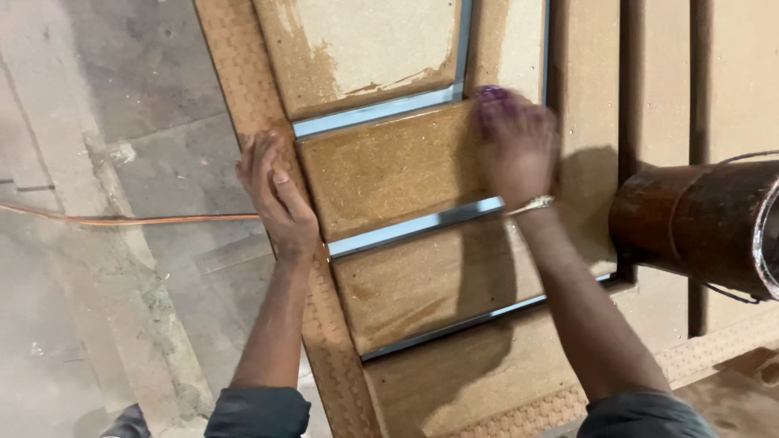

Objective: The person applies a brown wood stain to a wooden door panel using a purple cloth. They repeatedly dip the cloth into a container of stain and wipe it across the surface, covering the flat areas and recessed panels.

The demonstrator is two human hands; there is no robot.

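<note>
A wooden panelled board lies flat, with recessed panels split by pale metal-looking strips. The middle panel looks darker and wet. My left hand rests flat on the board's textured left border, fingers together. My right hand is blurred and presses a purple cloth-like wad against the right end of the middle panel. A bracelet circles that wrist.
A rusty brown metal can with a wire handle lies on the board at the right. An orange cable runs across the concrete floor at the left. Dark slots cut the board at the upper right.
</note>
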